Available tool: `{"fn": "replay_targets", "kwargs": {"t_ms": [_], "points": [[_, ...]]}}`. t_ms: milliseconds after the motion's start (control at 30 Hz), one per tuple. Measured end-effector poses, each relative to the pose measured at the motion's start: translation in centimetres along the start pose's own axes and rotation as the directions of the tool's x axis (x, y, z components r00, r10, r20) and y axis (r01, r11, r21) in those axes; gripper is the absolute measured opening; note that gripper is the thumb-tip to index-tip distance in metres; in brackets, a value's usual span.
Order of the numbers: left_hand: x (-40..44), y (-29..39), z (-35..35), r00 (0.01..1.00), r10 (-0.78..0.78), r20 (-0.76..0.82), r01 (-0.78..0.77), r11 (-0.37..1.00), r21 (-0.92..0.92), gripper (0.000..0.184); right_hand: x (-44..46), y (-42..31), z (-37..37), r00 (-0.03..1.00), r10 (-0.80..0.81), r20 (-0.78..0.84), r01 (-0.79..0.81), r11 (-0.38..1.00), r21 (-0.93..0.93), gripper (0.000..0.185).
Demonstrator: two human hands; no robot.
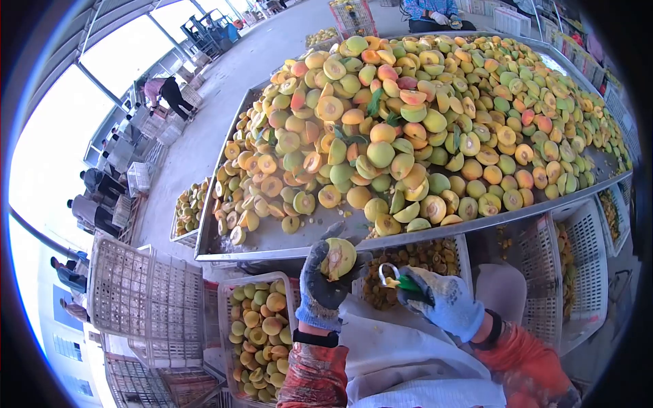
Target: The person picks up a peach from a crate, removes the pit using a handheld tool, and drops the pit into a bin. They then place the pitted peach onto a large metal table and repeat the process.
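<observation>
My left hand (322,277), in a dark-coated work glove, is closed around a peach half (338,259) with its cut face showing. My right hand (441,299), in a blue and grey glove, grips a pitting knife (410,283) with a green handle and a curved metal loop at its tip. The loop points toward the peach half but is apart from it. Both hands are just in front of the metal table's near edge (292,253). A large heap of halved peaches (381,153) covers much of the table.
Below the edge stands a crate of pits and scraps (408,268). A crate of peach halves (262,333) is at lower left, beside stacked white crates (146,292). More crates (578,265) stand at right. A person (435,10) sits across the table; others work at far left.
</observation>
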State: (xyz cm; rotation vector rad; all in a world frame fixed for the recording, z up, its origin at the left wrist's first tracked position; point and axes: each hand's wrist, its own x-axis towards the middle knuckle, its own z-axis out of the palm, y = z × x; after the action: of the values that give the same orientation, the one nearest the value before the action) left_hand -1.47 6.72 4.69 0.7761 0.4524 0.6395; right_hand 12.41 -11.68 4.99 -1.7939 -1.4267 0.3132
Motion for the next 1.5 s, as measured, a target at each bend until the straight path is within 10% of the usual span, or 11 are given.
{"fn": "replay_targets", "kwargs": {"t_ms": [67, 100, 200, 233, 333, 367, 467, 667, 833, 1267, 1500], "points": [[-1.2, -1.0, -0.4, 0.999, -0.047, 0.011, 0.047, 0.999, -0.015, 0.051, 0.8, -1.4, 0.7, 0.998, -0.054, 0.023, 0.055, 0.997, -0.049, 0.048], [-1.7, -1.4, 0.2, 0.977, 0.201, 0.065, -0.211, 0.898, 0.386, 0.047, 0.9, -1.8, 1.1, 0.992, -0.114, 0.048, 0.118, 0.989, -0.092, 0.049], [-3.5, -1.0, 0.9, 0.995, 0.048, -0.083, -0.044, 0.998, 0.042, 0.042, 1.0, -2.7, 1.9, 0.975, -0.216, -0.05, 0.197, 0.948, -0.252, 0.045], [-3.8, -1.6, -0.2, 0.984, 0.176, -0.022, -0.159, 0.927, 0.34, 0.038, 1.0, -2.8, 1.9, 0.978, -0.21, -0.008, 0.197, 0.927, -0.32, 0.046], [-4.6, -2.2, -1.9, 0.763, 0.484, 0.427, -0.542, 0.12, 0.832, 0.035, 0.8, -3.0, 2.0, 0.968, -0.248, 0.021, 0.238, 0.895, -0.377, 0.052], [-5.0, -2.4, -1.6, 0.872, 0.432, 0.23, -0.409, 0.386, 0.827, 0.035, 0.6, -3.1, 2.1, 0.967, -0.253, 0.026, 0.244, 0.894, -0.376, 0.052], [-5.7, -2.4, -1.7, 0.84, 0.469, 0.274, -0.4, 0.195, 0.895, 0.035, 0.3, -3.5, 2.0, 0.969, -0.211, 0.126, 0.243, 0.902, -0.357, 0.051], [-7.9, -0.6, 2.7, 0.981, 0.055, -0.184, -0.021, 0.983, 0.18, 0.032, -0.7, -3.4, 2.7, 0.96, -0.171, 0.221, 0.217, 0.954, -0.205, 0.046], [-9.6, -0.3, 4.1, 0.954, 0.296, -0.051, -0.234, 0.839, 0.492, 0.033, -1.4, -6.7, 2.3, 0.985, -0.096, 0.141, 0.06, 0.969, 0.241, 0.025], [-4.8, -6.0, 1.2, 0.892, 0.277, -0.356, -0.154, 0.929, 0.338, 0.024, -1.3, -1.6, 5.2, 0.974, -0.196, 0.117, 0.226, 0.899, -0.375, 0.046], [-7.5, -3.0, 3.1, 0.761, 0.646, -0.056, -0.292, 0.418, 0.86, 0.03, -1.4, -6.7, 2.6, 0.928, 0.128, 0.349, -0.21, 0.955, 0.209, 0.044]]}}
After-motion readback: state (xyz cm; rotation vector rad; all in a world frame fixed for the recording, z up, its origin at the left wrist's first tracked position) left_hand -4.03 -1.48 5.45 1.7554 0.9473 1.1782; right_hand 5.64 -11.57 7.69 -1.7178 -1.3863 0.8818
